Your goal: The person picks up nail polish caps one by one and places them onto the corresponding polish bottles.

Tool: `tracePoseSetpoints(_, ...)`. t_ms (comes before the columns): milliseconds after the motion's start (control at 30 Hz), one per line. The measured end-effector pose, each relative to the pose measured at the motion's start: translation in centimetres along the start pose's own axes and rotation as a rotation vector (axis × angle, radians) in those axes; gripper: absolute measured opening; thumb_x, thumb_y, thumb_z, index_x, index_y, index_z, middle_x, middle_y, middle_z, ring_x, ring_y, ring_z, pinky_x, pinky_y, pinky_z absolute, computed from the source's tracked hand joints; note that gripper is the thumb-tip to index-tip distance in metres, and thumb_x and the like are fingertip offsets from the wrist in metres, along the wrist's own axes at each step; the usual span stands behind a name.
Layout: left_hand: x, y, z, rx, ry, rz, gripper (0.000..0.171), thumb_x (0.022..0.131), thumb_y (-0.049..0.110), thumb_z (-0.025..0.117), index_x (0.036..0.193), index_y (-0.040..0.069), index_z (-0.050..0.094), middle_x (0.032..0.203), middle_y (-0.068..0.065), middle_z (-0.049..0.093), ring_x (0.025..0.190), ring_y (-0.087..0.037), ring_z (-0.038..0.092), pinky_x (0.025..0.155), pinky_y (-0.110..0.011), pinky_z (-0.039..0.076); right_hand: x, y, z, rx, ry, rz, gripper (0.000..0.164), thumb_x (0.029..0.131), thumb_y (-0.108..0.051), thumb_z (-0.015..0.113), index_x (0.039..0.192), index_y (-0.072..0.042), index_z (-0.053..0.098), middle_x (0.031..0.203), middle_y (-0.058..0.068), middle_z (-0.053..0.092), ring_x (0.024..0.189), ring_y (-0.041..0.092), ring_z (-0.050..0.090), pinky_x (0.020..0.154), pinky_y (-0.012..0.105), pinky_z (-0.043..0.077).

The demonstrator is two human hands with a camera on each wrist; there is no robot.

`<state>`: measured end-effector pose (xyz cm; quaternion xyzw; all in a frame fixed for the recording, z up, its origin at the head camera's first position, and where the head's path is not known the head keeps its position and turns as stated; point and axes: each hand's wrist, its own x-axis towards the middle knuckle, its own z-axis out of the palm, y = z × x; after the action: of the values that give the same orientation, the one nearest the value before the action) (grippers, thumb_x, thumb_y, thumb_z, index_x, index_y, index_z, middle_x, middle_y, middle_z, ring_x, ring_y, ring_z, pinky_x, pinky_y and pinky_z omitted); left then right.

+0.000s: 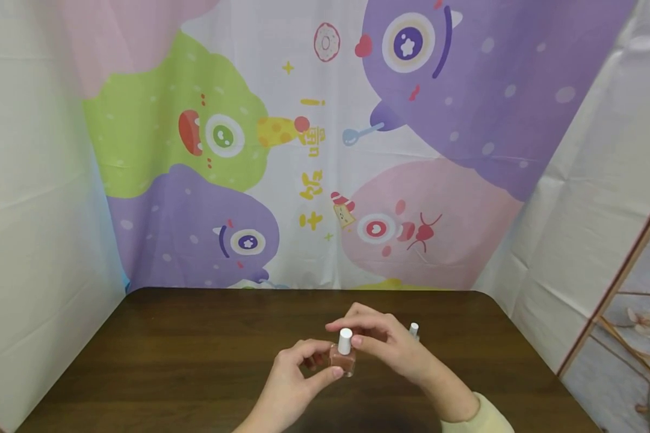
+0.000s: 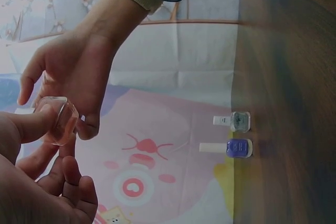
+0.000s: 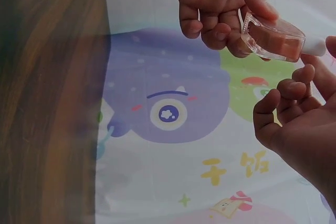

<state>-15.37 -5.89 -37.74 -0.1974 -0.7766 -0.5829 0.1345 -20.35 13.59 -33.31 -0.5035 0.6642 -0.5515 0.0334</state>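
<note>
A nail polish bottle (image 1: 342,361) with brownish-pink polish and a white cap (image 1: 345,341) is held above the dark table. My left hand (image 1: 295,376) pinches its clear glass body between thumb and fingers, as the right wrist view also shows. At the cap is my right hand (image 1: 392,346), its thumb and index finger on either side of it. The bottle stands nearly upright in the head view. In the left wrist view the cap is mostly hidden behind the left thumb (image 2: 39,121).
Two more nail polish bottles stand on the table (image 1: 168,361): a purple one (image 2: 239,148) and a grey-green one (image 2: 240,121), both white-capped. In the head view the right hand mostly hides them. A cartoon curtain (image 1: 330,258) hangs behind the table.
</note>
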Motion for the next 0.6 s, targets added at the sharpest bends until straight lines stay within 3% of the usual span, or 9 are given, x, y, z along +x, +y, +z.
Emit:
tracePoseSetpoints(233, -0.02, 0.08, -0.08, 0.001, -0.022, -0.027, 0.023, 0.077, 0.022, 0.077, 0.099, 0.017, 0.071, 0.082, 0.006, 0.062, 0.076, -0.011, 0.054, 0.072, -0.024, 0.045, 0.02, 0.11, 0.08, 0.025, -0.017, 0.007, 0.026, 0.094, 0.003, 0.046, 0.114, 0.002, 0.062, 0.096, 0.013, 0.052, 0.094, 0.019, 0.053, 0.072, 0.032, 0.051)
tracePoseSetpoints(600, 0.12, 0.01, -0.18, 0.009, -0.018, -0.012, 0.023, 0.077, 0.022, 0.077, 0.099, 0.017, 0.071, 0.081, 0.006, 0.062, 0.075, -0.011, 0.054, 0.071, -0.025, 0.046, -0.03, 0.60, 0.22, 0.036, 0.027, 0.016, 0.020, 0.094, 0.003, 0.050, 0.109, 0.003, 0.062, 0.093, 0.017, 0.053, 0.089, 0.010, 0.055, 0.068, 0.029, 0.053)
